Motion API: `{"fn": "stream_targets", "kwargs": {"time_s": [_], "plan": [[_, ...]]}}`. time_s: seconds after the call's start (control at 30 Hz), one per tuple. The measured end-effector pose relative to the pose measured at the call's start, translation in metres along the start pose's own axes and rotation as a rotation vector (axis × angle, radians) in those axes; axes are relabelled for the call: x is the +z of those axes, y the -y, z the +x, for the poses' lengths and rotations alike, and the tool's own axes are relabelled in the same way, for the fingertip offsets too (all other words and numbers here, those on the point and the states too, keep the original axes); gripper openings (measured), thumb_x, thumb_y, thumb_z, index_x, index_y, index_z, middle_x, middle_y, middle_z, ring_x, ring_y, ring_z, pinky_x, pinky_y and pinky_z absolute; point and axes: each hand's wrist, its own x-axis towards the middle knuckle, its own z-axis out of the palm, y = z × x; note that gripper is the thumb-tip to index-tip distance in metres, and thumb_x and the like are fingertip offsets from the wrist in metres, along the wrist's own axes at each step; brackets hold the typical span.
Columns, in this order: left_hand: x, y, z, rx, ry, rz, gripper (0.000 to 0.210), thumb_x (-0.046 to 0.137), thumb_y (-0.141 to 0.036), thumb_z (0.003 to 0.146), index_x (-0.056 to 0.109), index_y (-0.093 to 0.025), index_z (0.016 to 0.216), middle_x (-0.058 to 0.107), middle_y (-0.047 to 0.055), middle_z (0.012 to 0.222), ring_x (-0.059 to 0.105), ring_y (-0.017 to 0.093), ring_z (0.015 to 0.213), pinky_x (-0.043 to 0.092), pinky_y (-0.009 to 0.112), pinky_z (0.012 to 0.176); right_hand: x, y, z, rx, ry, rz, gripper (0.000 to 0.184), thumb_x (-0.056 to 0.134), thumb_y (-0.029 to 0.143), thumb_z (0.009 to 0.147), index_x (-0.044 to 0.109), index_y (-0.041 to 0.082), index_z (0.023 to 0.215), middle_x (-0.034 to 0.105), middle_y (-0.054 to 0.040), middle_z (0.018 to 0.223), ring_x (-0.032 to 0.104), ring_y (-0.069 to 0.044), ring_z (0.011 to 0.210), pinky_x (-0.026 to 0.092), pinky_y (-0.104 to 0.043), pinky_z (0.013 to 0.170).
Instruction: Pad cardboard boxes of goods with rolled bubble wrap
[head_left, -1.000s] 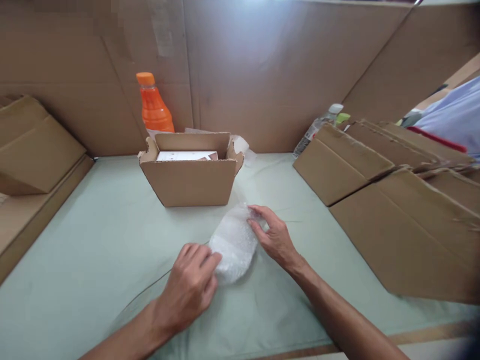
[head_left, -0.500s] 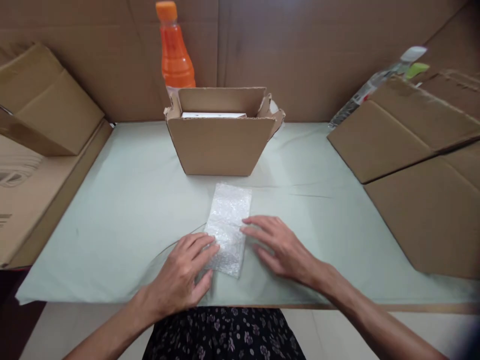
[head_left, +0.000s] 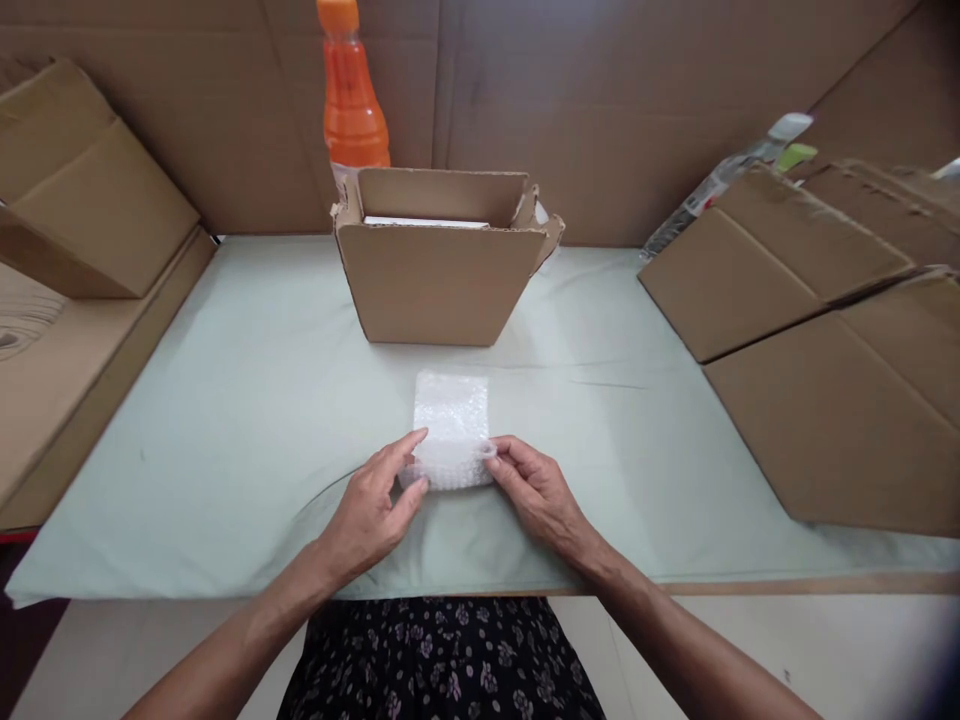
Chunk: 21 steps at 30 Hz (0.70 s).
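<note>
A piece of bubble wrap lies on the pale green cloth, its near part folded up and over toward the far side. At the left end of the fold, my left hand has the wrap between thumb and index finger. My right hand pinches the right end of the fold with thumb and fingers. Whether anything is inside the wrap cannot be made out.
An open cardboard box with something white inside stands beyond the wrap. Behind it is an orange bottle. More boxes stand at the left and right; a clear bottle leans at the back right.
The near part of the bubble wrap has been folded over, so it looks shorter. My right hand has gone from resting fingertips at its edge to pinching the fold. The view shifted slightly.
</note>
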Motion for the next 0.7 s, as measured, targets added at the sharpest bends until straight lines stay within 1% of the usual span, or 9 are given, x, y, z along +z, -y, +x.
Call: {"fn": "stream_targets", "kwargs": {"time_s": [0.1,0.17,0.23,0.3,0.37,0.43,0.53,0.6,0.7], "plan": [[0.011,-0.003,0.012,-0.092,-0.045,0.045,0.048,0.051,-0.031,0.091,0.053,-0.019,0.137,0.069,0.001,0.082,0.063,0.015,0.067,0.052,0.029,0.065,-0.006,0.005,-0.011,-0.062,-0.138,-0.150,0.020,0.053,0.030,0.097,0.063,0.024,0.113,0.072,-0.0063,0.103,0.068,-0.022,0.093,0.057,-0.037,0.081],[0.014,-0.002,0.019,-0.119,-0.039,0.107,0.050,0.053,-0.030,0.089,0.052,-0.019,0.138,0.063,-0.004,0.068,0.054,0.013,0.054,0.047,0.027,0.058,-0.008,0.008,-0.020,-0.245,-0.234,-0.352,0.027,0.055,0.023,0.094,0.062,0.027,0.120,0.071,-0.0084,0.109,0.067,-0.025,0.100,0.055,-0.043,0.086],[0.016,0.000,0.024,-0.109,-0.035,0.176,0.052,0.054,-0.028,0.088,0.051,-0.020,0.139,0.060,-0.006,0.064,0.054,0.014,0.053,0.045,0.026,0.057,-0.005,0.009,-0.023,-0.458,-0.172,-0.542,0.033,0.057,0.018,0.091,0.062,0.028,0.122,0.071,-0.0094,0.113,0.066,-0.027,0.105,0.053,-0.046,0.089],[0.017,0.003,0.026,-0.068,-0.065,0.250,0.052,0.055,-0.027,0.089,0.050,-0.020,0.140,0.063,-0.004,0.067,0.058,0.015,0.057,0.047,0.027,0.059,0.000,0.007,-0.018,-0.568,-0.028,-0.698,0.036,0.058,0.017,0.090,0.062,0.026,0.125,0.069,-0.0110,0.123,0.063,-0.029,0.114,0.051,-0.048,0.091],[0.017,0.005,0.023,0.020,-0.151,0.323,0.051,0.056,-0.028,0.091,0.048,-0.019,0.141,0.070,0.002,0.084,0.065,0.019,0.072,0.052,0.031,0.068,0.005,0.003,-0.007,-0.582,0.047,-0.796,0.034,0.055,0.016,0.092,0.062,0.023,0.124,0.067,-0.0126,0.130,0.060,-0.031,0.120,0.049,-0.049,0.093],[0.015,0.004,0.017,0.153,-0.243,0.382,0.051,0.058,-0.030,0.093,0.046,-0.020,0.142,0.070,0.011,0.110,0.067,0.025,0.097,0.055,0.039,0.084,0.007,0.001,0.003,-0.576,0.060,-0.790,0.032,0.051,0.011,0.093,0.064,0.021,0.121,0.070,-0.0122,0.125,0.061,-0.029,0.116,0.048,-0.048,0.091],[0.008,-0.001,0.003,0.344,-0.191,0.392,0.056,0.060,-0.025,0.093,0.042,-0.024,0.146,0.063,0.014,0.130,0.058,0.030,0.122,0.050,0.048,0.101,0.005,0.003,0.007,-0.537,0.094,-0.641,0.030,0.047,0.009,0.096,0.064,0.021,0.117,0.074,-0.0087,0.109,0.066,-0.024,0.100,0.050,-0.044,0.085],[0.003,-0.006,-0.003,0.363,-0.066,0.323,0.058,0.055,-0.018,0.094,0.039,-0.026,0.149,0.068,0.011,0.122,0.062,0.028,0.115,0.052,0.046,0.097,0.001,0.007,0.001,-0.472,0.131,-0.526,0.027,0.049,0.013,0.097,0.064,0.023,0.117,0.075,-0.0063,0.103,0.067,-0.022,0.093,0.052,-0.041,0.082],[0.000,-0.009,-0.002,0.222,0.024,0.214,0.055,0.052,-0.021,0.095,0.040,-0.027,0.148,0.072,0.006,0.103,0.068,0.022,0.091,0.057,0.038,0.081,-0.004,0.011,-0.008,-0.330,0.162,-0.407,0.026,0.051,0.020,0.098,0.064,0.026,0.121,0.076,-0.0044,0.105,0.068,-0.021,0.094,0.055,-0.039,0.082]]}}
